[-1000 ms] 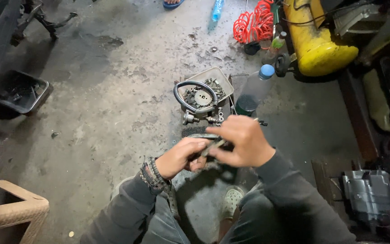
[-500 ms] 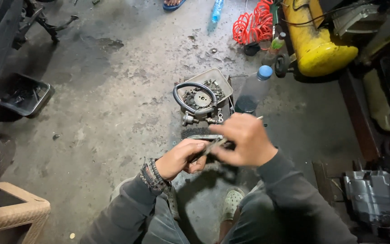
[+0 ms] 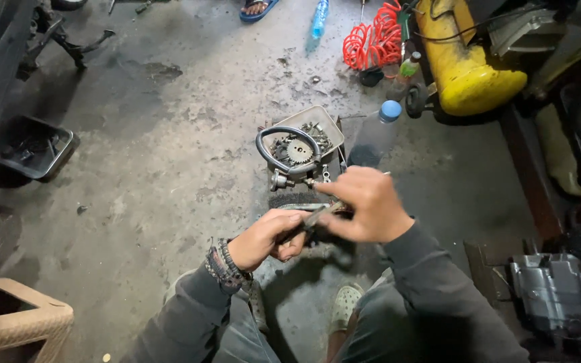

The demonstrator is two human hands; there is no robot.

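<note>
Slim dark metal rod-like part (image 3: 317,216), greasy and partly hidden, sits between both hands just in front of the shallow grey metal parts tray (image 3: 331,121) on the stained concrete floor (image 3: 169,161); the left hand (image 3: 263,238), with beaded bands at the wrist, has its fingers curled shut around the near end, seemingly to brace it; the right hand (image 3: 364,205) pinches the far end with fingers closed over it, though what exactly lies under them I cannot tell, and the grip looks set for twisting or fitting; inside the tray lie a toothed steel sprocket (image 3: 298,151) and small fasteners, with a black rubber hose loop (image 3: 289,149) resting across the rim, likely kept there so loose pieces stay gathered within reach; just right of the tray stands a clear plastic bottle with a blue cap (image 3: 374,134); well beyond the tray to the right are a coiled red air hose (image 3: 374,40) and a yellow compressor tank (image 3: 465,64); far left of the tray is a black plastic bin (image 3: 35,148).

Against the picture from half a second ago, the hands stay joined on the part in nearly the same spot before the tray; the right hand has shifted only slightly.
</note>
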